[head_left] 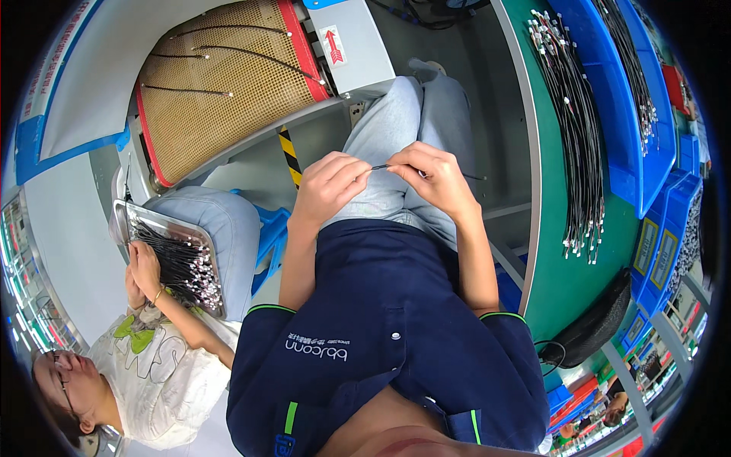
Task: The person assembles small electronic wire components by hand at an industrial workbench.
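Note:
Over my lap, a thin black cable [379,167] runs between my two hands. My left hand [332,187] pinches one part of it between thumb and fingers. A short way to the right, my right hand [432,180] grips it too, fingertips pressed together. A thin dark end shows beyond the right hand's knuckles. The fingers hide the rest of the cable, and its connectors cannot be made out.
A mesh conveyor belt [221,80] with several black cables lies ahead left. To the right, a green table [552,293] bears a cable bundle [571,137], blue bins [609,84] and a black pouch [590,324]. At left, a co-worker handles cables in a metal tray [217,301].

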`<state>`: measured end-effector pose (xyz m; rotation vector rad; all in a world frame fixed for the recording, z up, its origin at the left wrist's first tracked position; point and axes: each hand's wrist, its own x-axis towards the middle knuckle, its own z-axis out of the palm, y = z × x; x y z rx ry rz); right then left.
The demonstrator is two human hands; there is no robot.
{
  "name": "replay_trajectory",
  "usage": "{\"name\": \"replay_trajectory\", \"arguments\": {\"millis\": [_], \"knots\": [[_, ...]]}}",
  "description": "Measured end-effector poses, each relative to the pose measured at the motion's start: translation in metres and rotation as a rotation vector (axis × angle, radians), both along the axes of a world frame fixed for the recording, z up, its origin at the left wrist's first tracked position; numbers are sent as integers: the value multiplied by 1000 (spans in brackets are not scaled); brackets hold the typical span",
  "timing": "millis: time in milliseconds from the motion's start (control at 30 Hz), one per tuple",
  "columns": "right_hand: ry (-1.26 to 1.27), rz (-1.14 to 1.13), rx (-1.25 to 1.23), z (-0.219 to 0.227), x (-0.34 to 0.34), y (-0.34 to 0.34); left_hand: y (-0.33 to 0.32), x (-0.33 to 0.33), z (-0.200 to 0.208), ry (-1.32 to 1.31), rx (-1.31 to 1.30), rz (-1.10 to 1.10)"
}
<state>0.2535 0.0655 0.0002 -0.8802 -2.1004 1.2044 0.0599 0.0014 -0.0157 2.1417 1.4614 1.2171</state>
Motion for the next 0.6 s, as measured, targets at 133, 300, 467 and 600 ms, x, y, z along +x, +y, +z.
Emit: {"name": "replay_trajectory", "arguments": {"millis": [133,300,467,600], "knots": [[-25,-28,-7,0,-1,-1,0,-4,1,1,-14,-9],[-204,-100,94,2,29,17,-11,-46,1,60,-139,191],[-257,-151,77,3,53,28,-32,-83,-1,58,-205,362],[-232,-177,71,3,56,28,-37,-89,-4,44,-261,413]]}}
